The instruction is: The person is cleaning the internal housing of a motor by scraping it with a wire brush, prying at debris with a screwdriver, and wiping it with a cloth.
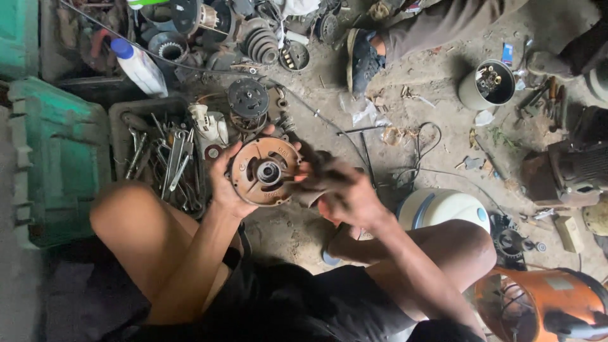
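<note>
While the left hand (223, 183) clamps the round rusty motor cover (265, 171) above the dirt floor (437, 95), the blurred right hand (339, 190) pinches its right edge; a loose grip could drop it onto the tool tray (120, 117) at left.

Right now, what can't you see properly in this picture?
All in the head view:
- Right hand: blurred by motion, so its grip is unclear.
- Round rusty motor cover: its left rim is hidden by the left hand.
- Orange housing: cut off by the bottom edge.
- Tools in the tray: too tangled and small to tell apart.
</note>
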